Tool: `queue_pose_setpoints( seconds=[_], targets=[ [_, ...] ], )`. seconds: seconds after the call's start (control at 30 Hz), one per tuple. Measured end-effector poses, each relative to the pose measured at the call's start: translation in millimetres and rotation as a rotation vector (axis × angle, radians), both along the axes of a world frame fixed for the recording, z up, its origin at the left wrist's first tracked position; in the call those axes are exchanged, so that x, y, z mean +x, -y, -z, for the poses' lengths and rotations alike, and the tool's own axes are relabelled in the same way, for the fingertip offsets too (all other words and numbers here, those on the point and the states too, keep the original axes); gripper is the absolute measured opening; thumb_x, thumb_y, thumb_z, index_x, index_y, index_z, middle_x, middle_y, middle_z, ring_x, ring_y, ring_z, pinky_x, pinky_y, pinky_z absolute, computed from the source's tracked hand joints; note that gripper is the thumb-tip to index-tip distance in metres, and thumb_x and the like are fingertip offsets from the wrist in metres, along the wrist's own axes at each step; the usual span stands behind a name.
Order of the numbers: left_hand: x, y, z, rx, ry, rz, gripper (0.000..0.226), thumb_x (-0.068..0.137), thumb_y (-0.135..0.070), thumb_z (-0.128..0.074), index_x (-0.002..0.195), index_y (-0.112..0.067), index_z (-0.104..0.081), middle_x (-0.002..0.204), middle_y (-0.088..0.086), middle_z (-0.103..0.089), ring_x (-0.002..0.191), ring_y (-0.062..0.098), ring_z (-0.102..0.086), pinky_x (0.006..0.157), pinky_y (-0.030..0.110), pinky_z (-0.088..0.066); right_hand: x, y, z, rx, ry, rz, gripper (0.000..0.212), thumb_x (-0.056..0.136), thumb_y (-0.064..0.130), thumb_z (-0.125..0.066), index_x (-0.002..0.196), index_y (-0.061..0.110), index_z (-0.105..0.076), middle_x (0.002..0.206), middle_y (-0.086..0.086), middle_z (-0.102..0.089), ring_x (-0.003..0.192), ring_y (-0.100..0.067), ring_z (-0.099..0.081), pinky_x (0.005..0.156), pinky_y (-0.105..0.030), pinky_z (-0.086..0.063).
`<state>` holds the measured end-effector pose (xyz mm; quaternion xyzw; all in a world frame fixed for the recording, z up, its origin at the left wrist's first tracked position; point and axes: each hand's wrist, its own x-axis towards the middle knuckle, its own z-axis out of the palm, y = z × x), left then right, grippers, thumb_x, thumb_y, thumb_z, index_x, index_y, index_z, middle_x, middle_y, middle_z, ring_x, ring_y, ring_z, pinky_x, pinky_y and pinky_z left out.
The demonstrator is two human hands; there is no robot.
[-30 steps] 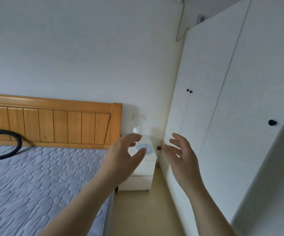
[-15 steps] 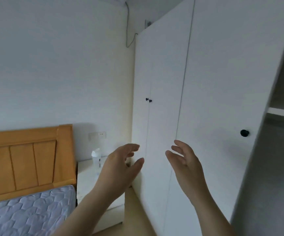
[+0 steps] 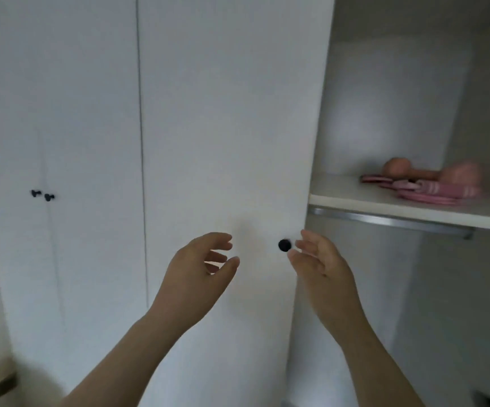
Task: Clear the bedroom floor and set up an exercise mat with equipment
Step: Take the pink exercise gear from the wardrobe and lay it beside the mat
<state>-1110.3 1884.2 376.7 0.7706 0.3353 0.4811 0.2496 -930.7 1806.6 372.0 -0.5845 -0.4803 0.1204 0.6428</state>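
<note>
A pink dumbbell (image 3: 431, 173) lies on the shelf (image 3: 384, 205) of an open white wardrobe, with pink bands or a rope (image 3: 426, 189) in front of it, all blurred. My left hand (image 3: 199, 265) hovers empty with loosely curved fingers before the wardrobe door (image 3: 223, 142). My right hand (image 3: 317, 259) is raised with relaxed fingers, its fingertips just right of the door's black knob (image 3: 284, 245), holding nothing. No mat is in view.
A metal hanging rail (image 3: 384, 220) runs under the shelf. Two small black knobs (image 3: 41, 195) mark closed doors at left. A patch of floor and wall shows at the bottom left corner.
The view has swung right from the bed and nightstand to the wardrobe, and its open compartment now shows. Both hands have stayed raised and empty and are now near the black knob.
</note>
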Motion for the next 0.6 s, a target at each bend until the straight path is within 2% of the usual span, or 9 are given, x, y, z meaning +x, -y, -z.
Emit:
queue_pose_setpoints(
  seconds=[0.13,0.3,0.6],
  targets=[
    [48.6,-21.6,-10.3,0.011,0.027,0.234,0.027,0.085,-0.027,-0.066,0.11,-0.033,-0.061,0.103,-0.02,-0.066,0.088,-0.002,-0.064,0.076,0.017,-0.052,27.8,19.6,-5.4,-0.005,0.035,0.209,0.041,0.092,0.023,-0.062,0.132,0.024,-0.052,0.122,0.01,-0.06,0.103,0.006,-0.058,0.071,-0.002,-0.045],
    [109.2,-16.5,-13.2,0.049,0.033,0.487,0.03,0.083,-0.026,-0.067,0.112,-0.028,-0.063,0.103,-0.017,-0.066,0.089,0.003,-0.065,0.081,0.026,-0.055,58.8,54.4,-9.6,0.04,0.037,0.427,0.033,0.091,0.019,-0.063,0.122,0.027,-0.056,0.116,0.011,-0.063,0.1,0.003,-0.061,0.07,-0.001,-0.044],
    [186.7,8.3,-40.6,0.131,0.068,0.652,0.028,0.083,-0.026,-0.068,0.108,-0.035,-0.06,0.102,-0.018,-0.065,0.089,0.0,-0.063,0.082,0.019,-0.052,107.6,97.0,-30.2,0.126,0.076,0.582,0.035,0.09,0.015,-0.064,0.123,0.024,-0.058,0.112,0.008,-0.063,0.09,0.009,-0.062,0.069,-0.001,-0.044]
  ],
)
